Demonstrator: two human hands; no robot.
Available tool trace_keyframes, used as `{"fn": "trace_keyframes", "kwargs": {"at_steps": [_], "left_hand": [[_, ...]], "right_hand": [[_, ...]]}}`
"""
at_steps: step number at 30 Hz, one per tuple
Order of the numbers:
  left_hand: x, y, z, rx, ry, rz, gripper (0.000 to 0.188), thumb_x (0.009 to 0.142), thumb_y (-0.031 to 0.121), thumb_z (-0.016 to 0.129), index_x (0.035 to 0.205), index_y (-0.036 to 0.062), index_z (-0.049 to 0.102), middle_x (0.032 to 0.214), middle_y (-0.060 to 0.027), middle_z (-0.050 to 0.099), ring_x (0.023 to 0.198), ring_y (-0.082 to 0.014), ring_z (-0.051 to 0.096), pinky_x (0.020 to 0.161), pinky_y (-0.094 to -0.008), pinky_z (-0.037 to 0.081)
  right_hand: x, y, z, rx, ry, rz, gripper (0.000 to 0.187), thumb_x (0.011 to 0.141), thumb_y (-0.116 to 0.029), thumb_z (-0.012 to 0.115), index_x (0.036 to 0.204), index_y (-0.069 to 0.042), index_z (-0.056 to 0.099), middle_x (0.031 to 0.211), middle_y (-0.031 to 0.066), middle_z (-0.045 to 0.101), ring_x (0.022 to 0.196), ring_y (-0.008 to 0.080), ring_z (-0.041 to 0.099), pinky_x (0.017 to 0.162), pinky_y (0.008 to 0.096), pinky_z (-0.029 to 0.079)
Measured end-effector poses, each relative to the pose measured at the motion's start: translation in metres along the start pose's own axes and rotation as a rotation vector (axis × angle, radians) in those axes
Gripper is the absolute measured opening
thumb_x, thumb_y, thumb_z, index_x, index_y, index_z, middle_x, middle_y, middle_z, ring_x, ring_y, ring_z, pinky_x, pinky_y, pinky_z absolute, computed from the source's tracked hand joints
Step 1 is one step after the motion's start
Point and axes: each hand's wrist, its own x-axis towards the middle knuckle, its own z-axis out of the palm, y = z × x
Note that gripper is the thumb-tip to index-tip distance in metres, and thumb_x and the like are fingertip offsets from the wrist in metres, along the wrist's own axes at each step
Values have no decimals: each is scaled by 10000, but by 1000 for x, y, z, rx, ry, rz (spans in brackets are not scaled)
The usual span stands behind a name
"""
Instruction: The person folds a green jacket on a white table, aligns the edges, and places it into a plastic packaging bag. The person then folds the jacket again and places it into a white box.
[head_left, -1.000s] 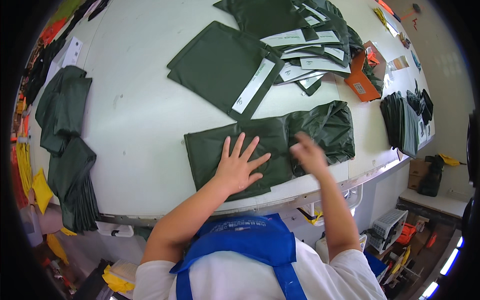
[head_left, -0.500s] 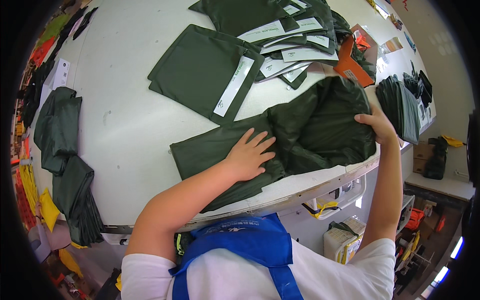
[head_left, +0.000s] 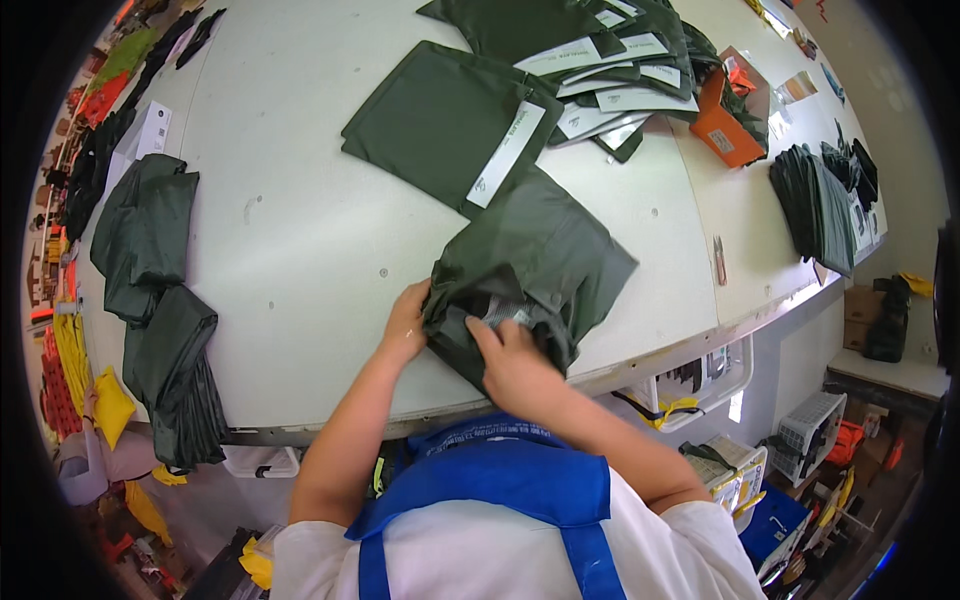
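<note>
Hands [head_left: 407, 322] on green fabric [head_left: 550, 235], near edge

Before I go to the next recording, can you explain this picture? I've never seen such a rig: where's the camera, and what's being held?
There's no robot: these are a person's bare hands, seen by a fisheye camera worn on the head, looking down, so straight edges bend. The left hand holds the edge of a bunched dark green bundle; the right hand is at its opening, its grip unclear. On the white table lie a flat green pouch, a heap of labelled green packets, an orange box and a small tool.
</note>
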Motion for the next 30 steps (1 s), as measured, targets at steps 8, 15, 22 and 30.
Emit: {"fn": "trace_keyframes", "kwargs": {"at_steps": [8,15,22,30], "left_hand": [[-79,84,17,125,203,152,333,831,120,630,1135,11,546,1138,-150,498,1027,-307,526,864,-370,431],[-88,111,17,377,231,293,180,792,53,651,963,13,612,895,-109,563,740,-267,614,646,-365,493],[-92,117,4,13,110,-51,141,809,87,694,878,-1,608,742,-106,608,650,-150,563,586,-272,452],[-41,160,26,672,40,287,269,744,145,725,969,76,595,954,-117,637,905,-304,600,792,-386,485]], "right_hand": [[-54,12,-28,-81,14,-17,592,683,10,604,1252,-147,566,965,116,509,925,306,533,855,388,443],[-67,4,-25,-64,116,22,536,687,-9,615,1213,-103,581,1020,119,529,975,305,540,874,398,440],[-71,8,-47,340,25,126,576,751,-165,712,1271,-27,507,1097,197,559,1014,367,569,879,410,475],[-69,15,-30,225,29,70,770,763,-245,727,1405,-43,353,1059,205,605,980,361,601,879,391,483]]}}
